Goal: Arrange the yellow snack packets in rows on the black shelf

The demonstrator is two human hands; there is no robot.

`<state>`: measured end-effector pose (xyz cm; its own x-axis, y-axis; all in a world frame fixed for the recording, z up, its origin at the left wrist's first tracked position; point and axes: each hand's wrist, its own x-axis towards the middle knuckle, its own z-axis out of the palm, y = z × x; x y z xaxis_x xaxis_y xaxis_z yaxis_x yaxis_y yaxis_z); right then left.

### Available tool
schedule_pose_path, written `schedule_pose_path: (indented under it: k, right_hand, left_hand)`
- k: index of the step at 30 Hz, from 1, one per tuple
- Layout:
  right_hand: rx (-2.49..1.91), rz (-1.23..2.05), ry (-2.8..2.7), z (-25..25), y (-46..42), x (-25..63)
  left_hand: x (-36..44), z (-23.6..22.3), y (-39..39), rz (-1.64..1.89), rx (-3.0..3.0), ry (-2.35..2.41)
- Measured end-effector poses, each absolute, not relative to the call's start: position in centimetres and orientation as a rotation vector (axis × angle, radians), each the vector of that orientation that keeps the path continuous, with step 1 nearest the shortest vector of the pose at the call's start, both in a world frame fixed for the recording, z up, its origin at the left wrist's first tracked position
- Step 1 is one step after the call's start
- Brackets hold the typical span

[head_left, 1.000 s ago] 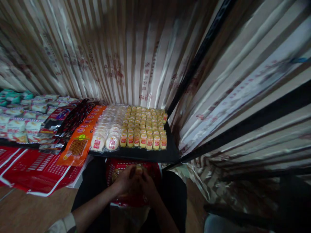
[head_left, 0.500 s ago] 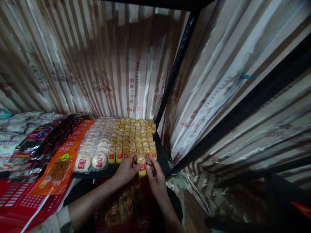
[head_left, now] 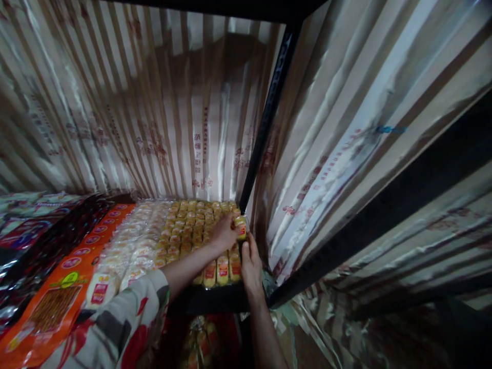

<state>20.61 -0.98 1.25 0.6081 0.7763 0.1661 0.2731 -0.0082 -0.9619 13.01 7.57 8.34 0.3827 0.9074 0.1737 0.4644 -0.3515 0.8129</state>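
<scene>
My left hand [head_left: 226,233] reaches over the rows at the back right of the shelf and pinches a small yellow wrapped cake [head_left: 241,228] with a red label. My right hand [head_left: 251,260] is just below that cake, at the right edge of the rows, its fingers stretched upward. Whether its fingertips touch the wrapper I cannot tell. Many similar yellow wrapped cakes [head_left: 209,272] stand in tight rows under and in front of my left arm, which hides part of them.
Left of the cakes lie rows of round white packaged pastries [head_left: 100,291] and an orange snack bag [head_left: 54,302]. A black metal post [head_left: 265,128] rises at the shelf's back right corner. More wrapped cakes [head_left: 202,343] are below the shelf edge. Pleated curtain [head_left: 200,102] hangs behind.
Both hands have moved from the front edge of the rows to the back right corner, with the left hand carrying a cake. The right hand has come off it. The view has shifted slightly.
</scene>
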Motion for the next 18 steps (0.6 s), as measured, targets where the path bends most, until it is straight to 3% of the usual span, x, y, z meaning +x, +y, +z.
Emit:
schedule_pose_path:
  k: [10,18]
  right_hand:
    - [-1.638,0.378,-0.947,-1.6,3.8,24.4]
    - [-1.614,0.516,-0.911,-3.3,4.3,25.0]
  left_hand:
    - [16.8,7.5,11.9,0.636,2.336,1.294]
    - [17.3,5.9,12.6,0.604,2.514,1.354]
